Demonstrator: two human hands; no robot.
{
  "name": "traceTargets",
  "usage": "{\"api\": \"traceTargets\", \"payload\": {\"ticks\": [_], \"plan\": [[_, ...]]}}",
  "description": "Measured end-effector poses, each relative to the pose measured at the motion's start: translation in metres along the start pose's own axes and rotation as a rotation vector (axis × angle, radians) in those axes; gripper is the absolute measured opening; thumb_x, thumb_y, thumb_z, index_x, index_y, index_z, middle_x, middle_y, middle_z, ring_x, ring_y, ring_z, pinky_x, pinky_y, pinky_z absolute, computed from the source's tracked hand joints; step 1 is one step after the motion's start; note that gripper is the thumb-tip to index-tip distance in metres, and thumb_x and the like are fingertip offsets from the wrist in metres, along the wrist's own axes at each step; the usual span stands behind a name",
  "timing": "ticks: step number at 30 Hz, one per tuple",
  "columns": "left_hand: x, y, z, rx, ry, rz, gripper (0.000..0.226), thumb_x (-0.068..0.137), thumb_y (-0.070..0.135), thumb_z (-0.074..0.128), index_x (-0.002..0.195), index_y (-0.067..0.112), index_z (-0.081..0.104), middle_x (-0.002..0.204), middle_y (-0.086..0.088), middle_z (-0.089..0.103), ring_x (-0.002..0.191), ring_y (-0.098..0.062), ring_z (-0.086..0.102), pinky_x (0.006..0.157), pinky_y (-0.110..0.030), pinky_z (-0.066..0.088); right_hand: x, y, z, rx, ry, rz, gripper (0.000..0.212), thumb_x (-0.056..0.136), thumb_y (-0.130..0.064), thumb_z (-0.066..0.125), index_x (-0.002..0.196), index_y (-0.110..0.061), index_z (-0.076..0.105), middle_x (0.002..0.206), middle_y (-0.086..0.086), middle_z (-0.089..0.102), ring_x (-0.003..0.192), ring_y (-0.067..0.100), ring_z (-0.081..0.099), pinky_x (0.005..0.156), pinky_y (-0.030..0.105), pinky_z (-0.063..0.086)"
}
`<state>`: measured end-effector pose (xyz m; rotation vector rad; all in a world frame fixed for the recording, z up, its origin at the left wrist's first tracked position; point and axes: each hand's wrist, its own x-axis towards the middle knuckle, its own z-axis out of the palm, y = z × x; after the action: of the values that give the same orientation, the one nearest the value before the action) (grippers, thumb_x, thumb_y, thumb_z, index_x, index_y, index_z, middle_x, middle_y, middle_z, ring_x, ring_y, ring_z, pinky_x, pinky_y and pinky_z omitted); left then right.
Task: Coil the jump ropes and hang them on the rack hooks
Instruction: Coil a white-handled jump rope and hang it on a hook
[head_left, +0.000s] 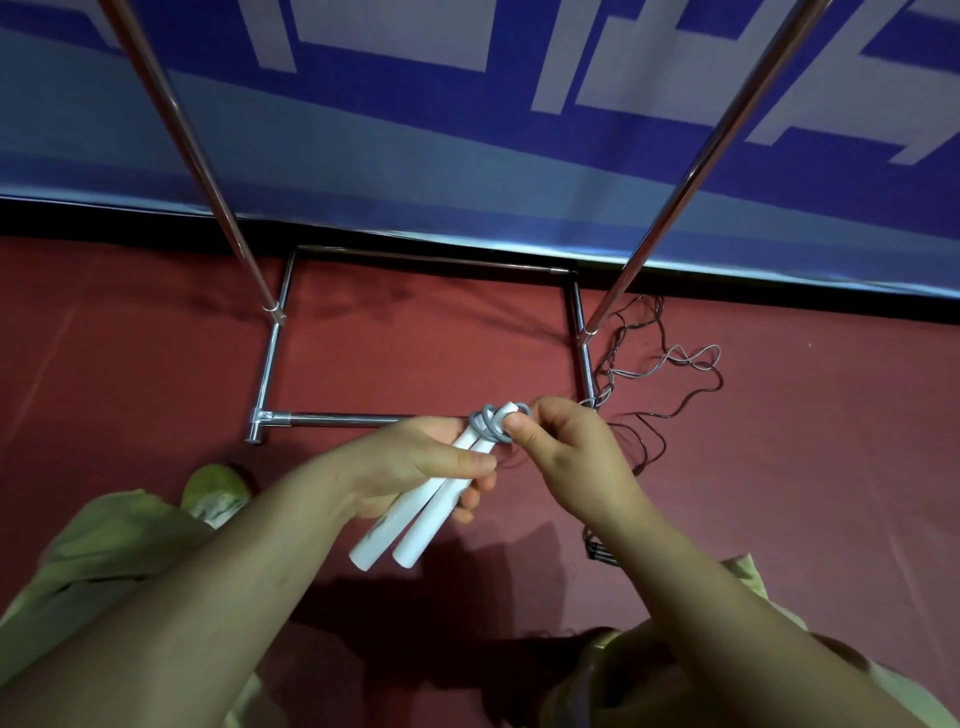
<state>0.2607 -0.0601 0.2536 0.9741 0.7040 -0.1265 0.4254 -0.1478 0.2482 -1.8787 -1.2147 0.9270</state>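
Green shoe (218, 486) at lower left on red floor (130, 364); chrome rack base frame (275, 358) beyond, left upright (208, 171) rising out of view, hooks not visible. Left hand (415, 467), fingers curled round two white handles (415, 519) held side by side, butt ends toward the body. Grey rope (488, 423) wound in several turns about the handle tops, just in front of the base's near bar. Right hand (561, 457), fingertips pinching the rope at the wrap. Loose rope (665, 374) trailing rightward over the floor past the right upright (701, 171), tangled with a darker strand; dark bundle (602, 553) near right wrist, identity unclear. Step judged: coiling, early, much slack unwound. Next move calls for drawing slack clear of the base corner before further turns. Open floor inside and left of the frame; right side crowded by cords; banner wall (467, 130) close behind.
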Motion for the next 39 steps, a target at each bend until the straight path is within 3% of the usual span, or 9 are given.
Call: {"api": "traceTargets", "payload": {"ticks": [6,12,15,18,25,30,33,37,39], "plan": [[0.002,-0.011,-0.001,0.122,0.056,-0.125,0.011,0.092,0.017,0.06,0.094,0.007,0.062,0.068,0.0,0.06,0.059,-0.013,0.057,0.062,-0.031,0.051,-0.001,0.008,-0.002,-0.098,-0.148,-0.023,0.035,0.094,-0.028,0.06,0.064,-0.01,0.052,0.057,-0.007,0.037,0.054,0.004,0.032,0.053,0.025,0.029],[0.005,-0.008,0.001,0.218,0.085,-0.013,0.015,0.079,0.02,0.07,0.08,0.009,0.059,0.067,-0.005,0.054,0.053,-0.012,0.048,0.051,-0.026,0.041,-0.002,0.005,-0.004,0.146,-0.264,0.06,0.031,0.1,-0.025,0.046,0.076,-0.018,0.063,0.055,-0.015,0.052,0.054,-0.001,0.043,0.055,0.016,0.038],[0.004,-0.005,-0.001,0.276,0.074,0.006,0.016,0.075,0.025,0.07,0.076,0.012,0.06,0.067,-0.004,0.058,0.054,-0.012,0.05,0.05,-0.026,0.042,-0.003,0.004,0.0,0.112,-0.331,0.067,0.05,0.102,-0.037,0.035,0.085,0.001,0.062,0.065,-0.008,0.056,0.058,0.003,0.048,0.056,0.018,0.041],[0.003,-0.002,0.002,0.371,0.107,0.003,0.015,0.085,0.022,0.068,0.072,0.019,0.061,0.063,0.003,0.063,0.053,-0.011,0.051,0.051,-0.026,0.044,-0.004,-0.001,-0.001,0.031,-0.341,0.067,0.043,0.104,-0.029,0.033,0.075,-0.012,0.059,0.061,-0.011,0.055,0.054,-0.003,0.048,0.056,0.01,0.038],[0.005,-0.004,0.003,0.282,0.202,0.088,0.02,0.09,0.045,0.055,0.104,0.03,0.054,0.064,0.001,0.064,0.052,-0.015,0.051,0.05,-0.027,0.042,-0.001,-0.003,0.006,-0.006,-0.267,0.124,0.054,0.101,-0.043,0.039,0.066,-0.002,0.049,0.054,-0.004,0.037,0.051,0.01,0.033,0.055,0.028,0.029],[0.009,-0.005,0.009,0.173,0.223,0.129,0.02,0.095,0.043,0.049,0.101,0.025,0.056,0.061,-0.001,0.06,0.052,-0.017,0.048,0.05,-0.025,0.04,0.0,-0.007,0.007,0.055,-0.188,0.153,0.052,0.097,-0.047,0.039,0.053,-0.018,0.038,0.047,-0.007,0.035,0.052,0.013,0.031,0.054,0.03,0.027],[0.009,-0.005,0.01,0.168,0.213,0.121,0.019,0.097,0.039,0.048,0.096,0.021,0.054,0.062,-0.002,0.059,0.052,-0.018,0.047,0.049,-0.025,0.039,-0.002,-0.01,0.002,0.011,-0.256,0.124,0.07,0.094,-0.062,0.022,0.051,-0.012,0.044,0.041,-0.007,0.041,0.045,0.008,0.037,0.053,0.022,0.032],[0.01,-0.006,0.004,0.168,0.253,0.166,0.012,0.098,0.037,0.047,0.1,0.026,0.053,0.061,-0.002,0.058,0.05,-0.016,0.047,0.048,-0.025,0.038,0.001,-0.008,-0.015,-0.074,-0.384,0.134,0.08,0.092,-0.064,0.019,0.075,0.002,0.062,0.058,0.006,0.057,0.054,0.007,0.049,0.06,0.019,0.037],[0.011,-0.006,0.001,0.148,0.296,0.182,0.013,0.098,0.035,0.046,0.103,0.024,0.052,0.06,-0.003,0.057,0.049,-0.016,0.046,0.047,-0.025,0.037,-0.001,-0.007,-0.021,-0.114,-0.444,0.186,0.046,0.098,-0.046,0.042,0.092,-0.004,0.058,0.068,0.002,0.061,0.058,0.012,0.054,0.061,0.024,0.043]]}}
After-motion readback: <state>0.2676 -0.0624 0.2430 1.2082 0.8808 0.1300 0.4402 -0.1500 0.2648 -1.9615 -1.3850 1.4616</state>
